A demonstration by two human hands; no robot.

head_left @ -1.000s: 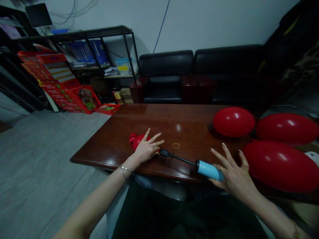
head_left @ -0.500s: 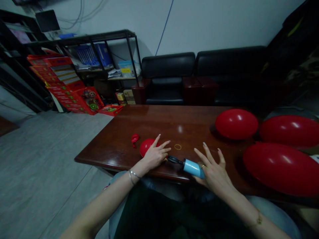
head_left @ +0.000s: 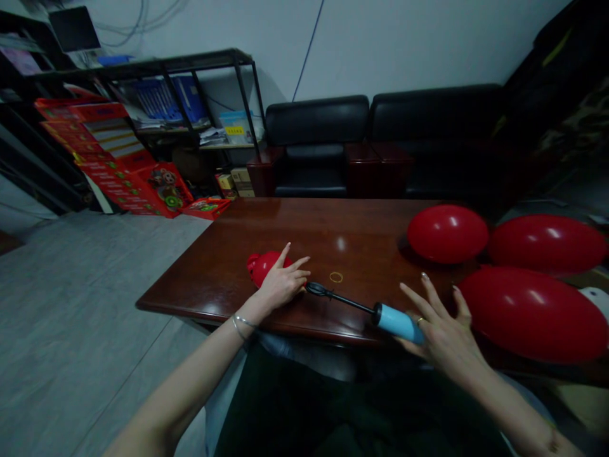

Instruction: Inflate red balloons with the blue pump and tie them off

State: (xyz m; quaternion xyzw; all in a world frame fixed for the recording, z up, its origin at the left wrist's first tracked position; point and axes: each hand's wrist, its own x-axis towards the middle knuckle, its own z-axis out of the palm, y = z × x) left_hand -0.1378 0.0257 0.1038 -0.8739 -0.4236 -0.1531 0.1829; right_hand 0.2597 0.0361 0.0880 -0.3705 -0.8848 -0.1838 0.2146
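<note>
A partly filled red balloon (head_left: 262,266) lies on the table near its left front edge. My left hand (head_left: 281,284) grips it at the neck, thumb hidden beneath and several fingers stretched out, where it meets the black nozzle end of a hand balloon pump (head_left: 398,322). The pump's black rod shows, drawn out of its light blue barrel. Around the barrel's far end, my right hand (head_left: 450,336) holds with thumb and palm, its other fingers raised. A yellow ring-shaped band (head_left: 336,277) lies on the tabletop beyond the pump.
Three large red balloons, one nearest me (head_left: 533,314), rest at the right of the brown wooden table (head_left: 304,219). A limp red balloon (head_left: 252,260) touches or sits just behind the held one. Black sofas (head_left: 316,127) stand behind; red boxes (head_left: 109,158) are stacked left.
My right hand has pulled the blue barrel to the right, exposing the pump's rod. The held balloon looks larger, and my left hand remains at its neck. The view has shifted slightly.
</note>
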